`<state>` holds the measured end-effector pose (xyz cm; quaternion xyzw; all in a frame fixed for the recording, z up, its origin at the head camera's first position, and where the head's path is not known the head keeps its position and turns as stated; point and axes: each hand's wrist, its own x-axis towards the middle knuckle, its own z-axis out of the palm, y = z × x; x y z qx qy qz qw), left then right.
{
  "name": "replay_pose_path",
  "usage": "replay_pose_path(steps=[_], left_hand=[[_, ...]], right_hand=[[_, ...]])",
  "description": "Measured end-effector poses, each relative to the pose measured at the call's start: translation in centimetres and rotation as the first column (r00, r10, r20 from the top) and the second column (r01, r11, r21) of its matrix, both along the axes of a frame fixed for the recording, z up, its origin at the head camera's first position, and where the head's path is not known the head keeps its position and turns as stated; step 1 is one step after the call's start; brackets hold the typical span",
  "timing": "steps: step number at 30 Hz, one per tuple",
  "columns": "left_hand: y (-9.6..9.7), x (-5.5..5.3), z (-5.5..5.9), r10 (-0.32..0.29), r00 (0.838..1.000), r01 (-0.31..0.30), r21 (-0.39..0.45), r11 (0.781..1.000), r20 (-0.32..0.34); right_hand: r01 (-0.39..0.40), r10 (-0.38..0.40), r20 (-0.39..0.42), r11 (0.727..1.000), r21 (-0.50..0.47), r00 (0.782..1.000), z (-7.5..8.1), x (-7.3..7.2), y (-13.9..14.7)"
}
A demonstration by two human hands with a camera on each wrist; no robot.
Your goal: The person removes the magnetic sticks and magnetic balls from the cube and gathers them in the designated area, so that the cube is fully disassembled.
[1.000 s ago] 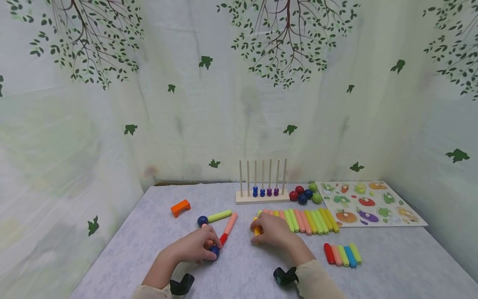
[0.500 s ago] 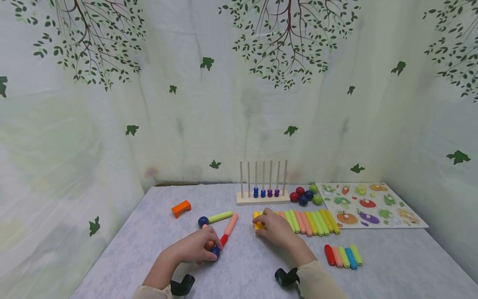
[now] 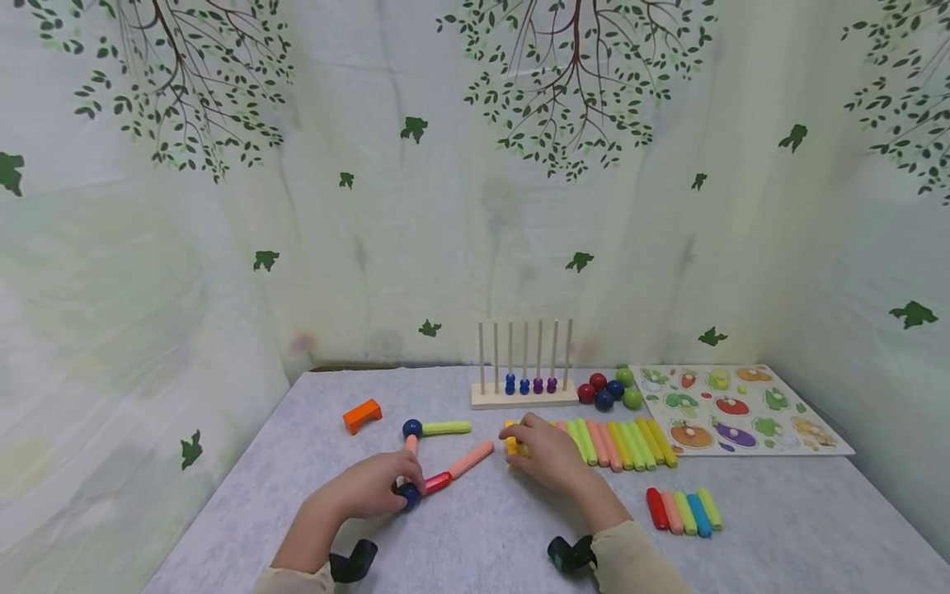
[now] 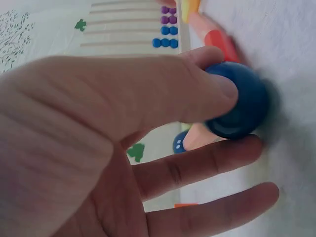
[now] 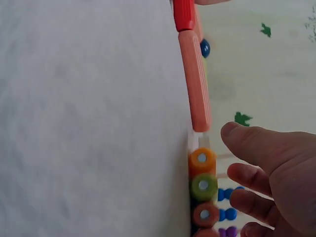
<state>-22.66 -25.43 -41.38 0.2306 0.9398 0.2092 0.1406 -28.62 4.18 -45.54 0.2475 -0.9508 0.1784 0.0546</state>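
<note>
My left hand (image 3: 371, 492) pinches a dark blue ball (image 4: 249, 101) between thumb and fingers on the table. A red stick (image 3: 437, 483) extends right from this ball, with a pink stick (image 3: 472, 459) end to end after it. Another pink stick (image 3: 411, 444) runs back to a second blue ball (image 3: 411, 428), where a lime stick (image 3: 447, 427) points right. My right hand (image 3: 551, 452) hovers by the left end of a row of coloured sticks (image 3: 619, 445), fingers loosely bent and holding nothing. Nearest to it is a yellow-orange stick (image 5: 202, 158), partly hidden in the head view.
Behind the row stand a pegged bead rack (image 3: 523, 398) and a cluster of red, blue and green balls (image 3: 604, 401). A vegetable picture board (image 3: 742, 412) lies back right. Several short sticks (image 3: 684, 511) lie front right, and an orange block (image 3: 362, 416) back left.
My right hand has set the yellow-orange stick at the row's left end and let go. My left hand has shifted left with the ball, and the joined sticks have swung clockwise.
</note>
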Motion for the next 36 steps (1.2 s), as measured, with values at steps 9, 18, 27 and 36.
replay_pose_path(steps=[9,18,27,36], left_hand=[[-0.3,0.2,0.5,0.133,0.99,-0.133,-0.004,0.991,0.047],[0.7,-0.4,-0.8,0.164,0.985,-0.166,-0.037,0.985,-0.053],[0.8,-0.6,-0.8,0.163,0.986,-0.164,-0.031,0.986,-0.035],[0.7,-0.6,-0.9,0.169,0.985,-0.17,-0.034,0.985,-0.027]], right_hand=[[-0.198,0.228,-0.15,0.961,0.191,0.962,0.7,1.7,-2.4],[-0.258,0.26,-0.003,0.959,0.12,0.966,0.4,2.2,-3.2],[-0.31,0.317,-0.055,0.944,0.116,0.947,0.3,2.0,-2.6],[-0.007,0.002,-0.045,0.993,-0.116,0.999,0.1,1.3,-2.5]])
